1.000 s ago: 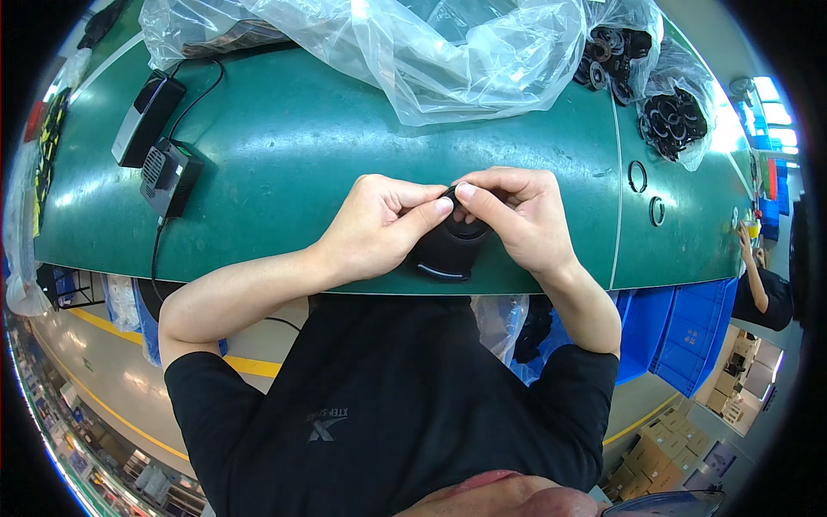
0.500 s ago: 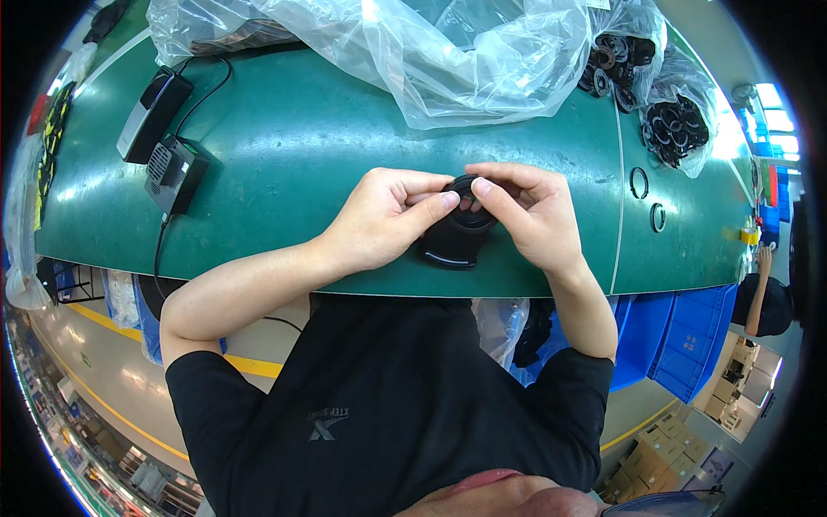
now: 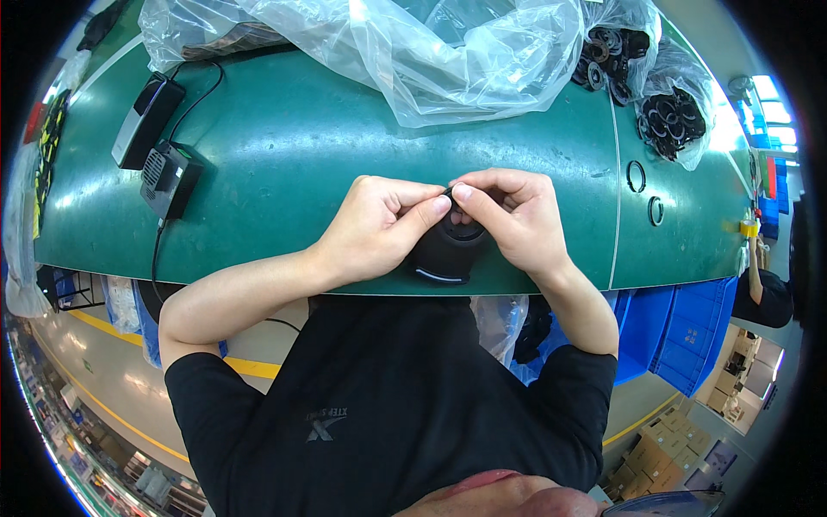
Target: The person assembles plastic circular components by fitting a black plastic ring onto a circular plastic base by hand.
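A black rounded part [image 3: 446, 257] with a circular opening and a pale curved strip along its lower edge is near the table's front edge, in front of my body. My left hand [image 3: 379, 226] pinches its upper rim between thumb and fingers. Right beside it, my right hand [image 3: 519, 222] has thumb and fingers closed on the same rim, the thumb tips almost meeting. A ring-like edge shows at the opening; I cannot tell whether it is a separate piece. On the table to the right lie two black rings, one farther [image 3: 636, 177] and one nearer [image 3: 656, 211].
Clear plastic sheeting [image 3: 457, 77] covers the far side of the green table [image 3: 301, 164]. Bags of black rings [image 3: 672, 121] stand at the far right. Two corded black-and-grey devices [image 3: 170, 179] sit left. Blue crates [image 3: 689, 332] are below the right edge; a person [image 3: 762, 293] is beyond.
Both hands have shifted slightly left with their grip on the rim, and the black part has tilted, its lower edge coming closer to me. The thumbs have drawn nearer each other.
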Motion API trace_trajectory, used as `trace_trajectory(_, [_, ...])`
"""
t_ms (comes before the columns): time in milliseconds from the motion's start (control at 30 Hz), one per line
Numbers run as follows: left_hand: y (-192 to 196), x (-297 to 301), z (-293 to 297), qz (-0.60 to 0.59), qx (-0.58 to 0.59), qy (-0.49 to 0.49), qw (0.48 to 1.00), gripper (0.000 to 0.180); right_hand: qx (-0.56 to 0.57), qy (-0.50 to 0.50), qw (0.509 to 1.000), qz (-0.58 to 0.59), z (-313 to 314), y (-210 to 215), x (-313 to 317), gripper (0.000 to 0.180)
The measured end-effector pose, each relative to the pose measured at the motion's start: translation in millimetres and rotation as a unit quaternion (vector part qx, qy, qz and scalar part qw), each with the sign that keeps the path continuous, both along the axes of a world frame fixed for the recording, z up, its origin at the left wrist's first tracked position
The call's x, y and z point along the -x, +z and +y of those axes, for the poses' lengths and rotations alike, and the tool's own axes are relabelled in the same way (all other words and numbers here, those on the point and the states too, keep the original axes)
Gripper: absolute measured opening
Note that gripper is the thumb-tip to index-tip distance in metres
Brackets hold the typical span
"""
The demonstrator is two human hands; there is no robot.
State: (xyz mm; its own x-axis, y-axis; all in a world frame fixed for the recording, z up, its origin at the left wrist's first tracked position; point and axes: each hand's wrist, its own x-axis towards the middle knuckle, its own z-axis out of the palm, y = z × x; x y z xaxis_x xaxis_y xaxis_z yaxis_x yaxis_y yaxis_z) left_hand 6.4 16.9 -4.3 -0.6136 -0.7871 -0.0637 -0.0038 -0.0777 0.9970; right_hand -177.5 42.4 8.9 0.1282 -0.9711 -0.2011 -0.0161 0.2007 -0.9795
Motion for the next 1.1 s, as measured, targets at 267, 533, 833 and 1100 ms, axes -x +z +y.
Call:
trace_trajectory(267, [-0.1,0.7,-7.4,0.025,-0.155,0.009,0.988,0.028,0.148,-0.058,0.985,0.071,-5.0,-0.5,13.2,0.028])
trace_trajectory(533, [-6.3,1.0,-7.2,0.086,-0.180,0.015,0.980,0.030,0.396,-0.022,0.840,0.370,1.9,13.9,2.8,0.049])
trace_trajectory(833, [-1.8,1.8,-8.9,0.076,-0.181,-0.005,0.981,0.035,0.474,-0.029,0.775,0.417,2.9,3.7,1.6,0.051])
trace_trajectory(1100, [-4.4,2.5,-10.4,0.171,-0.251,-0.027,0.952,0.034,0.436,-0.038,0.815,0.379,2.7,12.1,3.2,0.049])
